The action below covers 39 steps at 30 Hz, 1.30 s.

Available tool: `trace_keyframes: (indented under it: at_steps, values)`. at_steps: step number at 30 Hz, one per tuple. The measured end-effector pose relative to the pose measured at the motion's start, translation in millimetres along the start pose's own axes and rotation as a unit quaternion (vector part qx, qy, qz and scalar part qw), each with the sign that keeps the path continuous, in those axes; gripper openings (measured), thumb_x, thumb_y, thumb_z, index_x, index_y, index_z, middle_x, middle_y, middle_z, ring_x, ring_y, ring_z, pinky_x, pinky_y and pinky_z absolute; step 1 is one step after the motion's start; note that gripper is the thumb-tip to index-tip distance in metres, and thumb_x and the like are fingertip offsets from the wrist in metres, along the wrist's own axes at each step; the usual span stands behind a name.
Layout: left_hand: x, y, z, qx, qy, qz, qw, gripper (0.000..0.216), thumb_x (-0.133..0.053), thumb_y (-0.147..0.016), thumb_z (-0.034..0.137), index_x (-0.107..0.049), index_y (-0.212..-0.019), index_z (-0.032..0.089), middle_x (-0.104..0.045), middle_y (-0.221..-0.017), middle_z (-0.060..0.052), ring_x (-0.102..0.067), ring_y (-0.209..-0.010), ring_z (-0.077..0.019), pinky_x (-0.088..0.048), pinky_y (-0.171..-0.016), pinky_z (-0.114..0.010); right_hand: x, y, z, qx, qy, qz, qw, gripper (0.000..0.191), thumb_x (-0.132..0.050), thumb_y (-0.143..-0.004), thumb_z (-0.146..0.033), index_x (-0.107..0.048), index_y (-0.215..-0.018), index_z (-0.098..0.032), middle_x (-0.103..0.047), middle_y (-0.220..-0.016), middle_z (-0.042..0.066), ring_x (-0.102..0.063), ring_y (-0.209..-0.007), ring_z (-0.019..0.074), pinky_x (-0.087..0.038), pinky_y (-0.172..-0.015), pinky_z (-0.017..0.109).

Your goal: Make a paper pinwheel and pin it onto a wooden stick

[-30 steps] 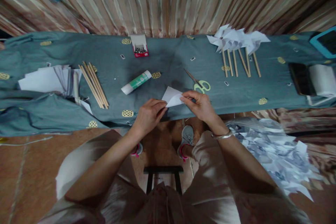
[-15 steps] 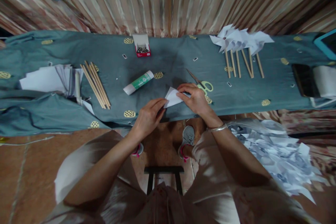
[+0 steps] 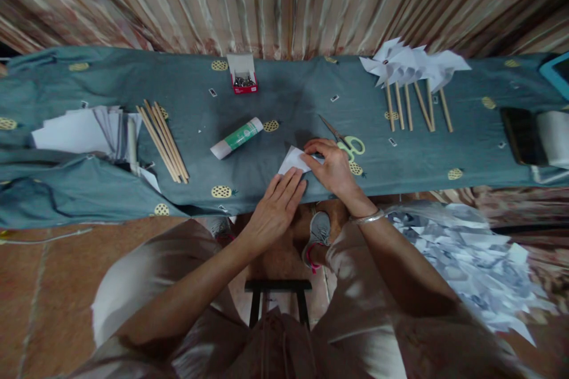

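Your left hand (image 3: 274, 210) lies flat, fingers stretched out, over the near part of the small folded piece of white paper (image 3: 292, 159), which sits by the front edge of the teal, pineapple-printed cloth surface (image 3: 288, 106). Your right hand (image 3: 331, 167) curves over its right end, thumb against it; whether it pinches or merely steadies, I cannot tell. For a crisp crease, anchor that end, align the layers and press evenly along the fold. Mind the green-handled metal scissors (image 3: 353, 145) just beyond your right hand.
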State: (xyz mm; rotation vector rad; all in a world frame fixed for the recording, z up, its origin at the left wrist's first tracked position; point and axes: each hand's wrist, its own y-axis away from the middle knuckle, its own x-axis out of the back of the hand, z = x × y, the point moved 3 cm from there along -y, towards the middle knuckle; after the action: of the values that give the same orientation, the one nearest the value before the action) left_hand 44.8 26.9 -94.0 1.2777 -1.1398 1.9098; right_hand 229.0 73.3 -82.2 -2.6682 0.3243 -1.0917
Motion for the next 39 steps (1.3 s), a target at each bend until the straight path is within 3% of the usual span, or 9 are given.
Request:
trace_keyframes:
  at_steps: [6,17,27,31,39]
  values:
    - [-5.0,1.5,-1.4,-0.004,-0.007,0.001,1.0,0.05,-0.041,-0.1,0.01,-0.036,-0.148,0.0,-0.041,-0.156,-0.028,-0.018,-0.155,-0.0323,-0.034,-0.122,-0.055,-1.9,1.8,-1.6,0.008,0.014,0.02,1.0,0.006,-0.069,-0.084,-0.02,-0.069,-0.079,-0.021,-0.075,-0.095,0.006,-0.067,-0.094,0.0246,-0.051,-0.09,0.041]
    - [-5.6,1.5,-0.2,0.0,-0.026,-0.011,1.0,0.049,-0.042,-0.1,0.01,-0.037,-0.148,0.0,-0.039,-0.156,-0.029,-0.013,-0.155,-0.0327,-0.033,-0.123,-0.054,-4.1,1.9,-2.1,-0.005,0.028,0.022,0.999,0.008,-0.066,-0.086,-0.022,-0.067,-0.079,-0.022,-0.074,-0.095,0.006,-0.065,-0.094,0.0245,-0.051,-0.091,0.041]
    - [-2.1,-1.2,-1.3,-0.004,-0.026,0.001,1.0,0.047,-0.045,-0.099,0.012,-0.042,-0.144,0.0,-0.047,-0.152,-0.028,-0.034,-0.15,-0.0354,-0.038,-0.119,-0.053,-4.2,2.3,-6.0,-0.009,0.04,0.022,0.999,0.008,-0.064,-0.087,-0.021,-0.066,-0.079,-0.022,-0.073,-0.094,0.006,-0.064,-0.093,0.025,-0.051,-0.089,0.041]
    - [-3.4,-1.5,-2.0,0.005,-0.013,-0.019,1.0,0.048,-0.043,-0.099,0.012,-0.041,-0.146,0.001,-0.046,-0.153,-0.028,-0.032,-0.151,-0.0342,-0.037,-0.12,-0.054,-4.7,2.4,-5.8,-0.011,0.041,0.027,0.999,0.008,-0.063,-0.086,-0.021,-0.066,-0.079,-0.023,-0.073,-0.094,0.006,-0.064,-0.093,0.0251,-0.051,-0.09,0.042]
    - [-4.3,-1.5,-1.4,0.0,-0.03,0.005,1.0,0.046,-0.045,-0.098,0.012,-0.044,-0.143,0.001,-0.049,-0.15,-0.028,-0.041,-0.146,-0.0363,-0.04,-0.117,-0.053,-6.5,2.7,-5.9,-0.014,0.044,0.039,0.998,0.007,-0.063,-0.084,-0.019,-0.065,-0.079,-0.022,-0.073,-0.095,0.007,-0.064,-0.094,0.0257,-0.051,-0.09,0.042]
